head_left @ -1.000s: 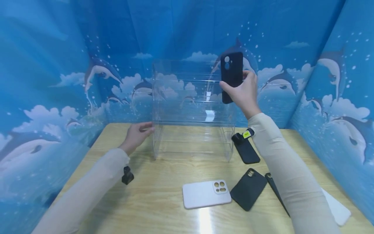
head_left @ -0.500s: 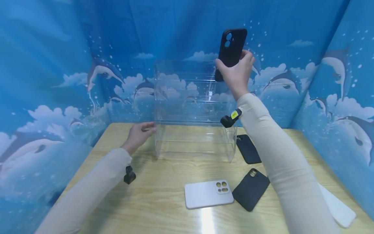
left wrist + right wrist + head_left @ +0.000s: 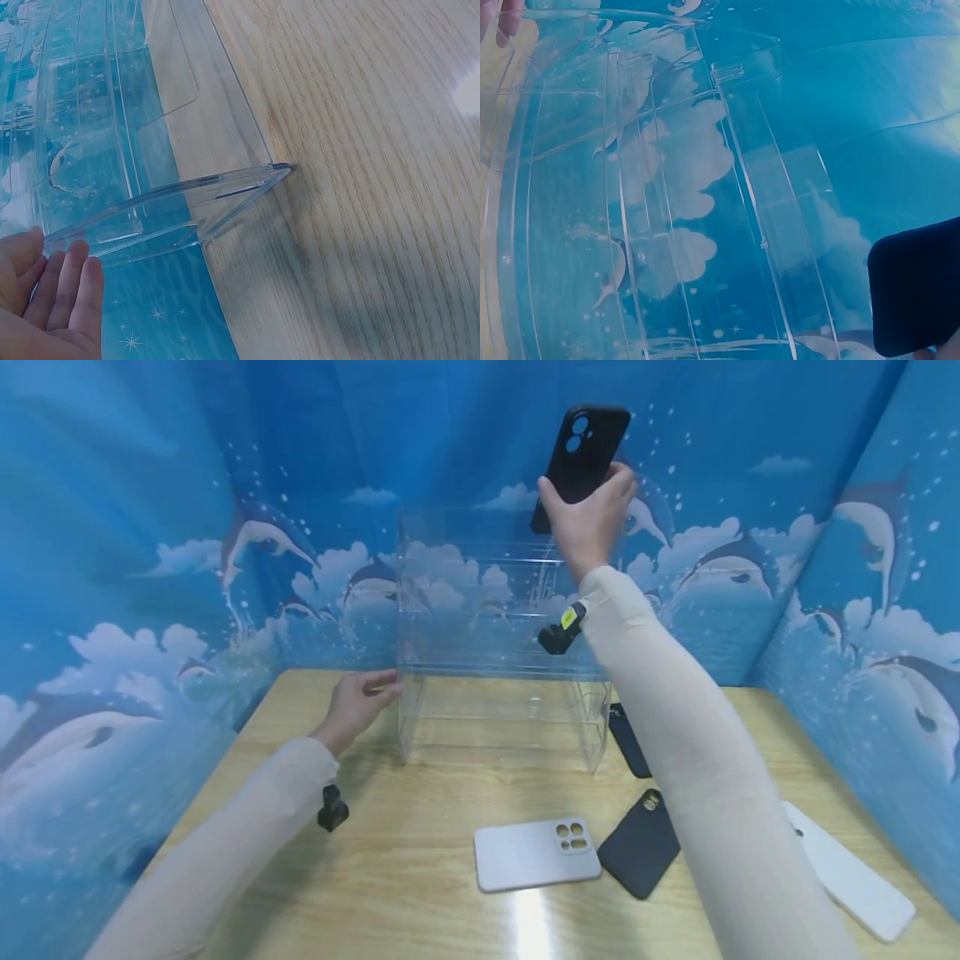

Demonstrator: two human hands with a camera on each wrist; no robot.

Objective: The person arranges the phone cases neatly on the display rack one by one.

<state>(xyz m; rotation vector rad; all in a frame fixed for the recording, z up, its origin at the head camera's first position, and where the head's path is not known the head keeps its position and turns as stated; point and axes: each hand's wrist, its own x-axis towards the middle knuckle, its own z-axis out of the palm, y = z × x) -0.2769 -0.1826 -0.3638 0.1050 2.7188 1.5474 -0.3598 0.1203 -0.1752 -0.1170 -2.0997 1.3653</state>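
Observation:
In the head view my right hand [image 3: 592, 522] grips a black phone case [image 3: 581, 452] by its lower part, thumb on one side and fingers on the other. The case is tilted, its two camera holes at the top left, above the upper right of a clear plastic tiered display rack [image 3: 502, 747]. A dark corner of the same phone case [image 3: 915, 292] shows in the right wrist view. My left hand [image 3: 356, 706] pinches the rack's left side edge; in the left wrist view the thumb and fingertips of that hand [image 3: 60, 300] meet at this edge.
A pale phone case [image 3: 525, 857] lies in front of the rack on the wooden table [image 3: 390, 893]. Right of it are a black case [image 3: 641, 847], another black case [image 3: 630, 743] beside the rack and a white case [image 3: 855, 877]. A blue dolphin-print curtain [image 3: 330, 435] surrounds the table.
My right hand has lifted the black phone case upward and slightly left, above the rack's upper tiers, leaning its top away to the right. The left hand stays at the rack's left side.

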